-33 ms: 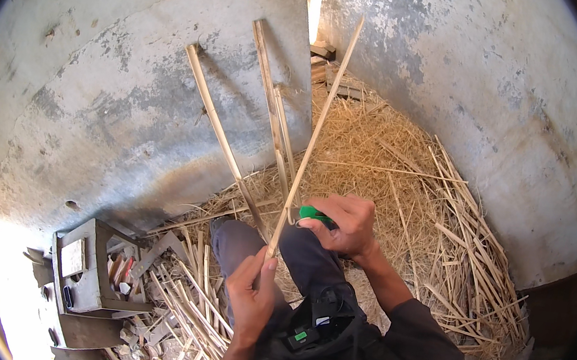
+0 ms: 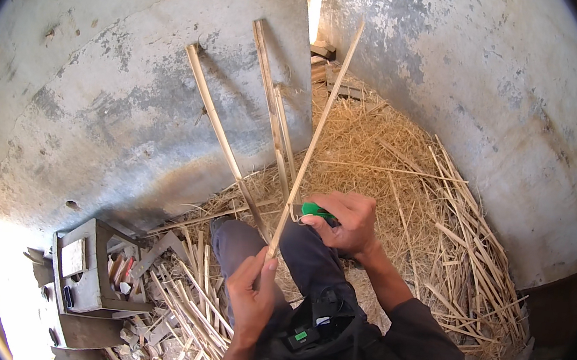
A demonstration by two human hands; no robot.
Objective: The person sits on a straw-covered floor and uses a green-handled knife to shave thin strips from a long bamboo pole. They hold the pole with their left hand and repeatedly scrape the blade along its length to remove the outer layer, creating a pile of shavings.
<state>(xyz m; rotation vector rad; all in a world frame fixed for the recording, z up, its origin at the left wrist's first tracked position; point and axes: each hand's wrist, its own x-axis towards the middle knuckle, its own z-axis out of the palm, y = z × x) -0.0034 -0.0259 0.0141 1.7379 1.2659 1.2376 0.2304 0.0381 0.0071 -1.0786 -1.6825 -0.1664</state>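
Observation:
My left hand (image 2: 250, 293) is closed around the lower end of a long pale wooden strip (image 2: 323, 117), which slants up and away to the right. My right hand (image 2: 349, 221) grips a green-handled knife (image 2: 311, 210). Its short grey blade lies against the strip a little above my left hand, partly hidden by my fingers. A thin curled shaving (image 2: 291, 217) hangs where blade and wood meet. Both hands are above my knees, in dark trousers (image 2: 312, 256).
Several wooden strips (image 2: 214, 119) lean on the stained wall (image 2: 123, 78) ahead. A straw-like heap of shavings (image 2: 363, 142) covers the floor, with split sticks (image 2: 477, 256) piled right. More sticks (image 2: 190, 310) lie left, beside a wooden box (image 2: 93, 265) holding small items.
The far tip of the strip has dipped slightly. My right hand with the knife has shifted a little, and more of the blade shows beside the strip.

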